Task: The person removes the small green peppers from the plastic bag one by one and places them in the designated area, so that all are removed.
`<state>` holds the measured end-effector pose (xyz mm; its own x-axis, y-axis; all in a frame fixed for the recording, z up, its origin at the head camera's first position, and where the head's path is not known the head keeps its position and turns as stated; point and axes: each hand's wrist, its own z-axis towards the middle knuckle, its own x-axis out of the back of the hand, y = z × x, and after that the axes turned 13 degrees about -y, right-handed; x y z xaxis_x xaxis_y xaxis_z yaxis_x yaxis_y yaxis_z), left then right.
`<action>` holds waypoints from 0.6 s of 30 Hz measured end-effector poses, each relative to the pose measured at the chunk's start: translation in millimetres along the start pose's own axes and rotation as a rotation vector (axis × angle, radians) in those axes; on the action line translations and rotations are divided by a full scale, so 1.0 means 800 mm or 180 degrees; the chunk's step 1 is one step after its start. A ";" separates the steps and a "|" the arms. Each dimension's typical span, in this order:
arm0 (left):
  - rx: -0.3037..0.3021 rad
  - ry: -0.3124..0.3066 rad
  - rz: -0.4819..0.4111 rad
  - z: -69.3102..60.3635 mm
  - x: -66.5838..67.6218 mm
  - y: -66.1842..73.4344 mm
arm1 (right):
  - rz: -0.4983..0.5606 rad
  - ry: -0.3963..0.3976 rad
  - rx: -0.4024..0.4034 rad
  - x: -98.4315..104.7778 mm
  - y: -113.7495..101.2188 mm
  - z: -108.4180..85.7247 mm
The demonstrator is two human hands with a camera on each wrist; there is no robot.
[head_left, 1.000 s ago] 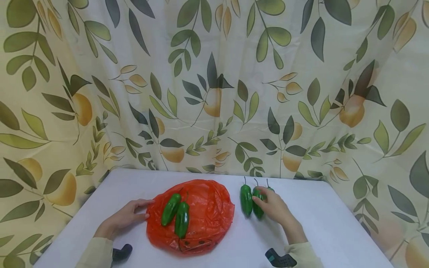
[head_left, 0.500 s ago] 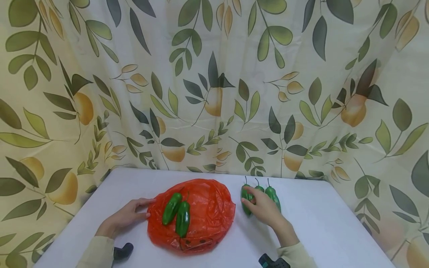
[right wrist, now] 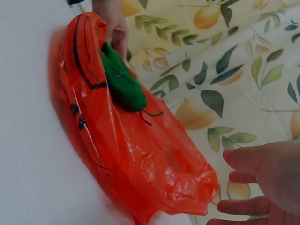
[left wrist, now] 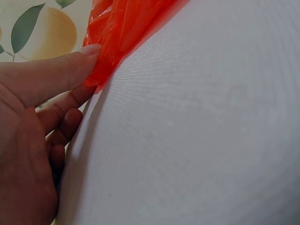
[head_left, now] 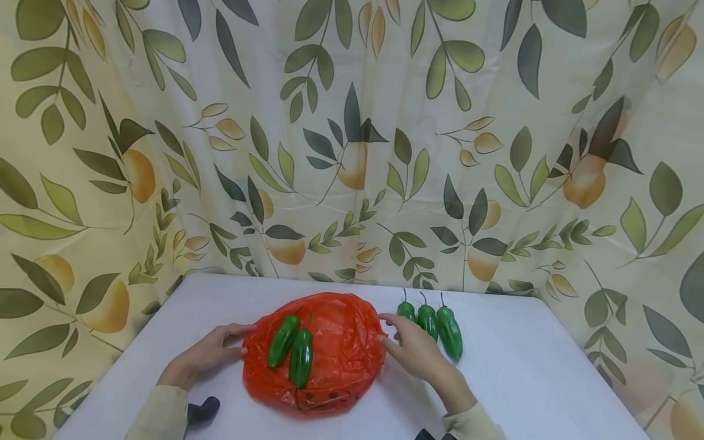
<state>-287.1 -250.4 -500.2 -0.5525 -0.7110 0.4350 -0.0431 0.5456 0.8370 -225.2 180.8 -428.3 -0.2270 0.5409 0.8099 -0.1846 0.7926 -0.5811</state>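
Observation:
A red plastic bag (head_left: 341, 348) (right wrist: 136, 154) lies flat on the white table, with two green peppers (head_left: 283, 341) (head_left: 300, 360) (right wrist: 123, 84) on its left half. My left hand (head_left: 206, 356) (left wrist: 42, 108) pinches the bag's left edge between thumb and forefinger. At the bag's right edge is my right hand (head_left: 420, 353) (right wrist: 269, 183), thumb and fingers spread apart, gripping nothing; whether a fingertip touches the plastic I cannot tell. Just beyond that hand lie three more peppers (head_left: 406, 310) (head_left: 427, 321) (head_left: 450, 335) side by side, the nearest partly hidden by it.
A white table (head_left: 517, 366) stretches under everything. Behind it hangs a curtain (head_left: 352, 232) printed with leaves and fruit. Dark wrist-worn devices (head_left: 203, 410) show by both sleeves.
My right hand has moved left from the middle pepper, over the leftmost one, to the bag's right edge. Its pepper row is more exposed. My left hand stays at the bag.

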 end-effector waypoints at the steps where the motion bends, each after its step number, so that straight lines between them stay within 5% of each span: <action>1: 0.0006 0.0004 -0.0006 0.000 0.000 0.000 | 0.0020 -0.0016 0.0014 -0.001 -0.002 0.000; 18: 0.0120 0.0021 -0.0115 0.001 0.000 -0.001 | 0.0400 -0.0364 0.0525 -0.012 -0.022 0.004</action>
<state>-288.1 -250.6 -500.9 -0.5444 -0.7335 0.4069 -0.0943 0.5356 0.8392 -223.1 160.7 -425.6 -0.3631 0.5895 0.7216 -0.2998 0.6594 -0.6895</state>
